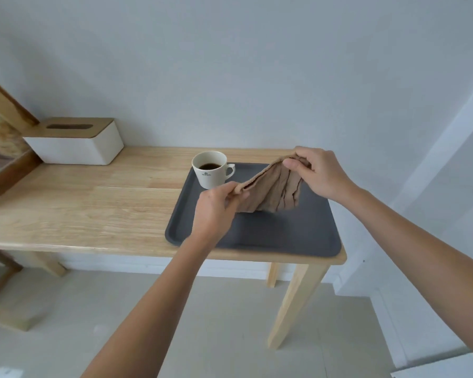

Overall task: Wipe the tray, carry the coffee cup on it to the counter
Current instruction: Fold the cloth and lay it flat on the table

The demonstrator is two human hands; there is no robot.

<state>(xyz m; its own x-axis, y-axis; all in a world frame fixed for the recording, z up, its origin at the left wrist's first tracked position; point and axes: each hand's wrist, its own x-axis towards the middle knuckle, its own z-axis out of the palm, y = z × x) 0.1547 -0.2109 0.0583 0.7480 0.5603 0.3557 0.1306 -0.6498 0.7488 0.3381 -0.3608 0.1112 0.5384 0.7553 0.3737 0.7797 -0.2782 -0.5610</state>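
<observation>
A dark grey rectangular tray [271, 236] is seen lying flat at the right end of a light wooden table [93, 208], its near right corner sitting close to the table's rounded corner. Its long axis is laid along the table's length, left to right in the view, and a low raised rim is carried all round.

At the tray's far left corner a white coffee cup [210, 169] is stood upright, with dark coffee inside and a small dark emblem printed on its side. Its handle is pointed to the right, toward the tray's far edge.

Above the tray's middle a tan cloth [275, 190] is held up between both hands. One end is pinched by the left hand [216, 211], fingers closed tight on the fabric; the other end is gripped by the right hand [316, 173], fingers curled shut round a bunched corner. The upper edge is stretched on a slope, lower at the left hand and higher at the right, and the rest is left hanging in creased folds, its lowest part just over the tray surface; whether contact is made cannot be told.

At the far left a white tissue box with a wooden lid [77, 141] is placed against the wall, well apart from the tray.
</observation>
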